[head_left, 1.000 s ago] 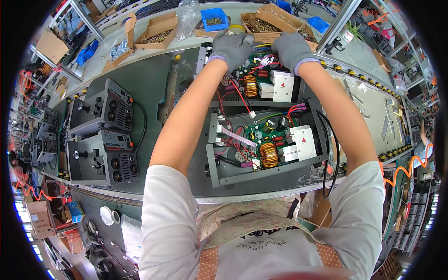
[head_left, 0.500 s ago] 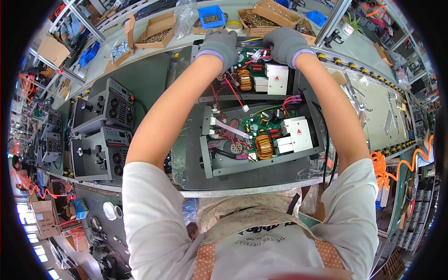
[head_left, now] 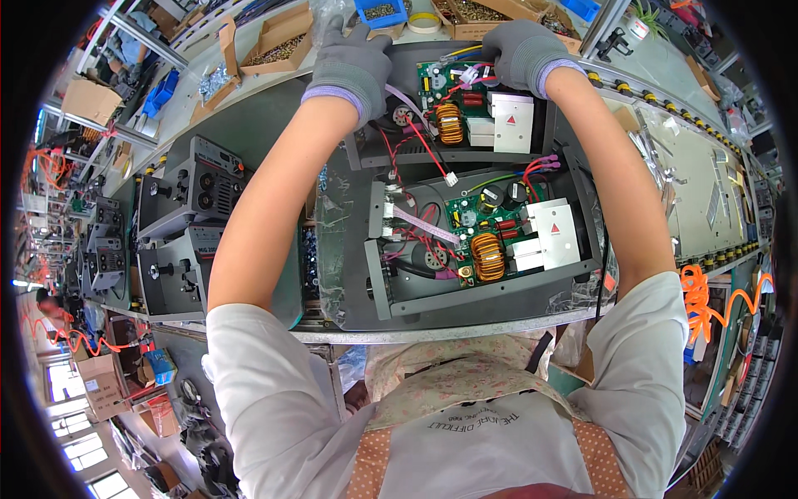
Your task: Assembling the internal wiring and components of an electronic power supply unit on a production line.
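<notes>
My left hand [head_left: 353,73], in a grey glove, is over the far-left corner of the farther open metal chassis [head_left: 449,153]. Its fingers are apart and nothing shows in them. At that chassis's far right, my right hand [head_left: 522,58], also gloved, is closed beside yellow and blue wires [head_left: 464,53]; whatever its fingers hold is hidden. Inside the chassis are a green circuit board [head_left: 431,81], a copper coil [head_left: 450,124] and a white heat sink [head_left: 512,123]. A second open chassis [head_left: 490,298] lies nearer me, with a similar board, coil [head_left: 488,256] and heat sink [head_left: 554,236].
Two welding machine housings [head_left: 199,179] stand at the left. Along the back are a cardboard box of screws [head_left: 278,40], a blue bin [head_left: 381,12] and a roll of tape [head_left: 424,22]. A coiled orange air hose [head_left: 697,303] hangs at the right.
My left hand has moved left, from the chassis's inner far edge to its corner, and its fingers have spread. My right hand remains at the far right. The whole view has shifted slightly.
</notes>
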Demonstrator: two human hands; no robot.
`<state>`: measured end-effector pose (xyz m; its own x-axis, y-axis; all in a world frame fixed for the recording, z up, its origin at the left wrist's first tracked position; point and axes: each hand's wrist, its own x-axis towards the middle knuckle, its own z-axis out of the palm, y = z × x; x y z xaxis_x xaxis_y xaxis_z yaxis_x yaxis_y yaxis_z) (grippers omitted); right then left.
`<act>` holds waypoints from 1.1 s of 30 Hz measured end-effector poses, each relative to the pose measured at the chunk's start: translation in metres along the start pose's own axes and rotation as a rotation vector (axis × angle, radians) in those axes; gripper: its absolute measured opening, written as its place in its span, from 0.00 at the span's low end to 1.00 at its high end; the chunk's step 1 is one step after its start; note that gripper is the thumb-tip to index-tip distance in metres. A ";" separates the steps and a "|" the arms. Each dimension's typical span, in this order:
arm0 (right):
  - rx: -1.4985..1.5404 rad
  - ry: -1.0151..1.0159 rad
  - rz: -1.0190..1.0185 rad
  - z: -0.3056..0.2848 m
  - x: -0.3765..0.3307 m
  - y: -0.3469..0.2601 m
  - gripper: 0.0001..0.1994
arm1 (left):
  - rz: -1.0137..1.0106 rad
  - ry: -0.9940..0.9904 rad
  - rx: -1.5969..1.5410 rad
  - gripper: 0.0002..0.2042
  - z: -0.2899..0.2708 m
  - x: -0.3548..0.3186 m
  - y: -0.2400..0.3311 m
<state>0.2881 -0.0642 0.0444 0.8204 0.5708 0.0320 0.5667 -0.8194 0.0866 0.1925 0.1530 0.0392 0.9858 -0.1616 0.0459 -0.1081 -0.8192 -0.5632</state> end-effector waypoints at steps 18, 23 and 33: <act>0.472 0.072 -0.738 0.004 -0.011 0.014 0.21 | 0.032 0.729 -2.034 0.16 0.081 0.005 -0.003; 0.663 0.030 -0.715 0.017 -0.006 -0.029 0.17 | 0.034 0.751 -2.056 0.15 0.087 0.008 -0.003; 0.087 0.289 -0.214 0.034 0.012 -0.105 0.17 | 0.019 0.724 -2.116 0.15 0.092 0.010 -0.003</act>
<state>0.2408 0.0263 0.0020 0.6342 0.7111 0.3036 0.7378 -0.6740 0.0373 0.2149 0.2042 -0.0343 0.8370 0.1194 0.5341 -0.5417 0.0415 0.8396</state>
